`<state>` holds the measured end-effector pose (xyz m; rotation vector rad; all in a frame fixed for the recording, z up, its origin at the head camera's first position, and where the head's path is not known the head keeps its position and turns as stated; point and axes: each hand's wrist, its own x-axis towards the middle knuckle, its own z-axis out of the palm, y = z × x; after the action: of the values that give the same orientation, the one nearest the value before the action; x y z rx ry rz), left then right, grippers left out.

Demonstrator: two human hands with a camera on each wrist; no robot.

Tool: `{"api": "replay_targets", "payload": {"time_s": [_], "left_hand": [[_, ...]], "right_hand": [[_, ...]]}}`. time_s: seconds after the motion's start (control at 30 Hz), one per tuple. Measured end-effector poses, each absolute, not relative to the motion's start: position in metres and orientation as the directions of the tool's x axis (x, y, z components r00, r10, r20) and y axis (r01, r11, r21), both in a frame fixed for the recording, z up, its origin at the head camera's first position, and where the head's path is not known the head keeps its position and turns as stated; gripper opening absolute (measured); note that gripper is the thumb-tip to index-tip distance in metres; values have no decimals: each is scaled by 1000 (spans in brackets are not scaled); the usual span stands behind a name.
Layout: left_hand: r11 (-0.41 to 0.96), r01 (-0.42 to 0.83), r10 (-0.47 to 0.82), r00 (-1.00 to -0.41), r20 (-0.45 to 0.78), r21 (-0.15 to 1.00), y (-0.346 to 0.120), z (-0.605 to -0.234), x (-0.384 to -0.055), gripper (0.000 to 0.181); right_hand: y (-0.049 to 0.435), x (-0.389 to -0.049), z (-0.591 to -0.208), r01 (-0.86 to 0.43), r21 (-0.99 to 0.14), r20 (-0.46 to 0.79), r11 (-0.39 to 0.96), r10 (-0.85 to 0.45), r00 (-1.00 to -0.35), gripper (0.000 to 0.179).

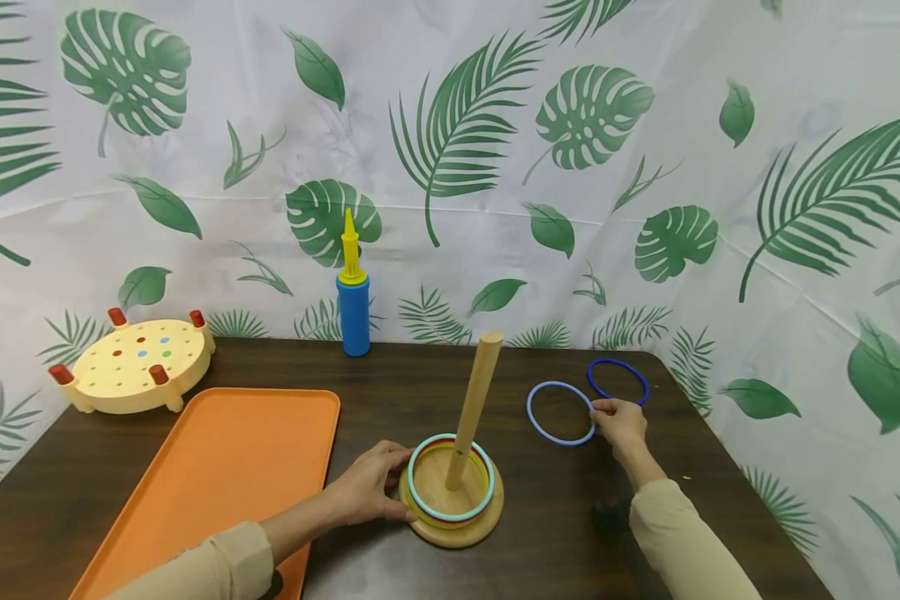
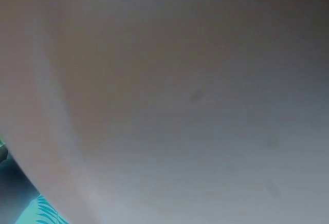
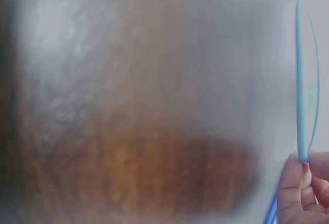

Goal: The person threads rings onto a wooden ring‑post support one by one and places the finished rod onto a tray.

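Note:
A round wooden base [image 1: 487, 523] carries an upright wooden peg [image 1: 480, 392], which leans slightly right in the head view. Stacked rings, a pale turquoise ring [image 1: 453, 517] on top with red and yellow under it, encircle the peg. On the stack's left side my left hand [image 1: 366, 487] holds the base, thumb in front and fingers behind. My right hand [image 1: 621, 427] pinches the right edge of a light blue ring [image 1: 529, 408] between thumb and fingertips. Behind that hand lies a dark blue ring [image 1: 617, 361]. Blur fills the left wrist view; the right wrist view shows the pinched ring [image 3: 300, 80].
An orange tray [image 1: 262, 433] lies left of the base. At the back left is a cream round board [image 1: 142, 362] with red-tipped legs pointing up. A blue and yellow hand pump [image 1: 355, 317] stands at the table's back edge, against a leaf-patterned cloth [image 1: 450, 267].

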<state>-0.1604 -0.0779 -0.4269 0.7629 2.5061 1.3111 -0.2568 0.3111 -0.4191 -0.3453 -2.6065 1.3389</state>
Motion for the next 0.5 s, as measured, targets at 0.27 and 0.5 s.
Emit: {"api": "replay_targets", "payload": {"time_s": [0.27,0.5], "left_hand": [[471,351,531,-845,58,809,-78,-428,-160,77],[472,356,530,-846,63,807,-78,-427,-160,77]], "right_hand": [[300,-258,-397,80,-903,42,422,271,-962,29],[285,-251,-364,3,-969,47,248,197,-979,34]]}}
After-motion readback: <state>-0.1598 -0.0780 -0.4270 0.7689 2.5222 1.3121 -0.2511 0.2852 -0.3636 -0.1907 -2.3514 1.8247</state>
